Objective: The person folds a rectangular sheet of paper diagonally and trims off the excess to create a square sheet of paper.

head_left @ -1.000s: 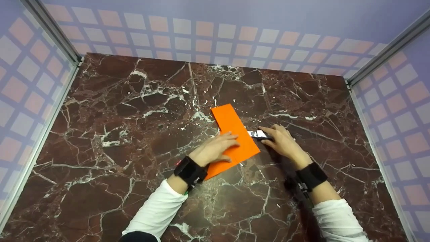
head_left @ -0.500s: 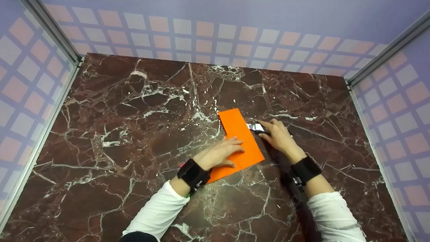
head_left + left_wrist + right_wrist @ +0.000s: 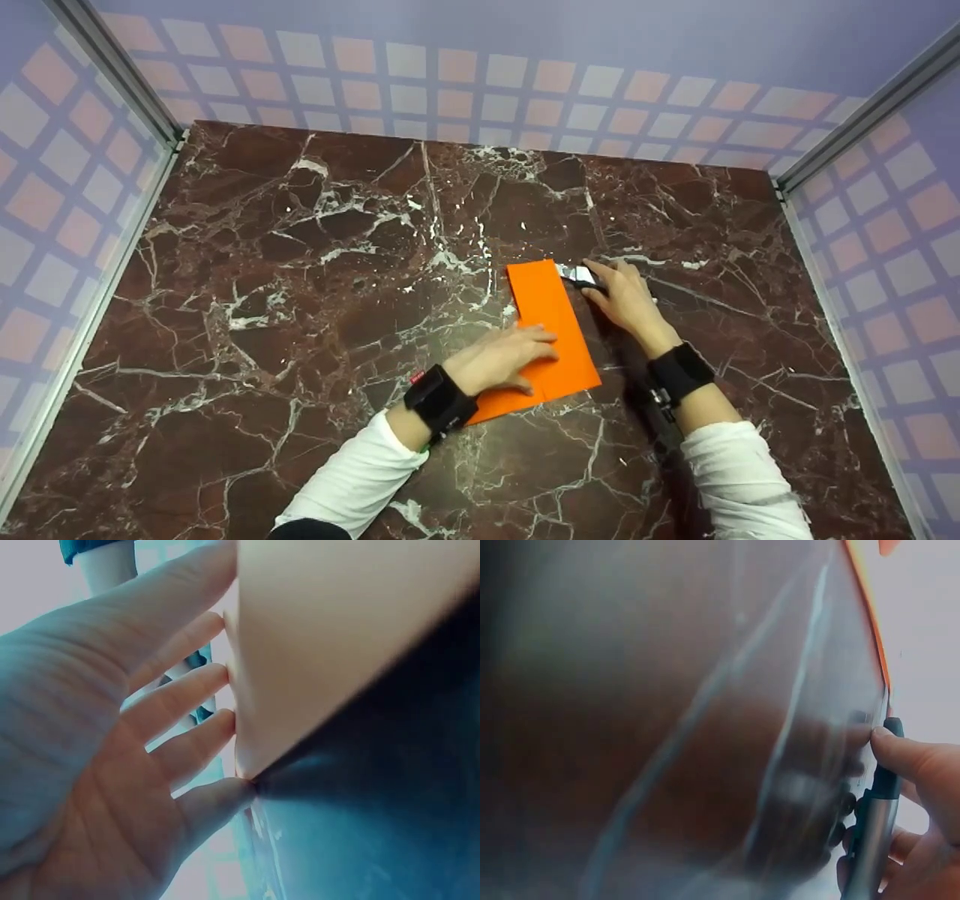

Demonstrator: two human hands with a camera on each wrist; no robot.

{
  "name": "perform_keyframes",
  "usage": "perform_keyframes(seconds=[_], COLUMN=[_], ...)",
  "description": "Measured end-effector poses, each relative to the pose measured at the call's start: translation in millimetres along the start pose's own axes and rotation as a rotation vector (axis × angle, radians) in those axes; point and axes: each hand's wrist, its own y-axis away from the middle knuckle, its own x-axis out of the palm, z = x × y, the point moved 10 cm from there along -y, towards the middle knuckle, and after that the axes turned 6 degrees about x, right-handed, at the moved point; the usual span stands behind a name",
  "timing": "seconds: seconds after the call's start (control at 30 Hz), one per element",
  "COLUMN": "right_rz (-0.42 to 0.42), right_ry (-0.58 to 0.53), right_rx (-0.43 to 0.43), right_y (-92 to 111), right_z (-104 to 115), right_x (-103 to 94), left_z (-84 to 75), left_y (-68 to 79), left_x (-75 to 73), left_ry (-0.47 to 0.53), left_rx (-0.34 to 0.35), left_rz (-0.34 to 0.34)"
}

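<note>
A folded orange paper sheet (image 3: 551,319) lies on the marble-patterned tabletop in the head view. My left hand (image 3: 506,360) rests on its left part, fingers spread. In the left wrist view, the fingertips of my left hand (image 3: 150,742) touch the sheet (image 3: 322,637). To the right, my right hand (image 3: 628,296) grips a utility knife (image 3: 579,275) with a black and silver handle. Its blade end meets the right edge of the paper near the far corner. The right wrist view shows the knife (image 3: 874,840) low over the table, its tip hidden at the orange edge (image 3: 874,622).
Small white scraps (image 3: 481,232) are scattered on the dark red tabletop (image 3: 262,390) beyond and left of the paper. Checkered panels (image 3: 517,75) wall the table at the back and on both sides.
The paper has shifted right and toward me under my left hand, turning slightly. My right hand has moved the knife along the paper's right edge to near its far corner.
</note>
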Motion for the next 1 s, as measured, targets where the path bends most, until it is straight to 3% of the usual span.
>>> perform_keyframes(seconds=[0.27, 0.53, 0.7, 0.87, 1.0], right_rz=[-0.032, -0.084, -0.113, -0.155, -0.18], right_ry=[-0.083, -0.183, -0.202, -0.166, -0.119], right_rx=[0.079, 0.155, 0.256, 0.331, 0.375], right_y=[-4, -6, -1, 3, 5], right_z=[-16, -46, -69, -83, -88], right_x=[-8.7, -23.5, -31.8, -38.0, -40.4], left_z=[-12.1, -6.1, -6.9, -0.7, 13.9], left_y=[0.7, 9.2, 10.0, 11.2, 16.2], left_x=[0.2, 7.8, 16.9, 16.4, 8.9], left_ry=[-0.014, -0.05, -0.079, -0.063, -0.008], left_rx=[0.034, -0.106, -0.132, -0.171, -0.227], left_rz=[0.023, 0.13, 0.207, 0.199, 0.17])
